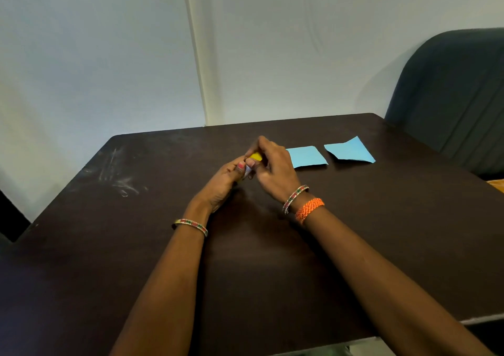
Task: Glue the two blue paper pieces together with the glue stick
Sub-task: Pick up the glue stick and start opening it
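Both hands meeting above mid-table, w/ glue stick (252,163) pinched between them. Left hand (222,182) wrapped round the lower, whitish end of the stick; right hand (272,168) clamped over the yellow upper end, fingers (261,144) curled down on top. Stick mostly hidden by the fingers, tilted, yellow end pointing far-right. Can't tell whether cap on or off.

Two blue paper pieces flat on dark table (354,246), just right of the hands, toward far edge. Nearer piece (306,156) roughly square, its left edge right beside the right hand. Second piece (350,151) further right, irregular w/ a pointed far corner, small gap between the two, not touching.

Beaded bangle (191,224) on left wrist; similar bangle (294,197) plus orange braided band (309,208) on right wrist. Whitish scuff marks (120,175) on table, far-left. Dark padded chair (458,96) at far right, pale wall (109,41) behind.
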